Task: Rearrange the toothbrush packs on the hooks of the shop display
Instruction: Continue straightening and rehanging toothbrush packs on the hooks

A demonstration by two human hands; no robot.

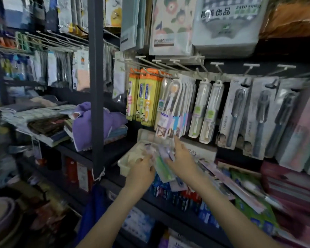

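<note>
Toothbrush packs (164,167) between curled fingers (145,161)

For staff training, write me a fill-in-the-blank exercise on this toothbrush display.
1. The left hand and right hand meet at a pack whose toothbrush is ____.
2. The dark packs hang to the ____ of the orange packs.
3. The towel on the side shelf is ____.
Missing words: green; right; purple.
</note>
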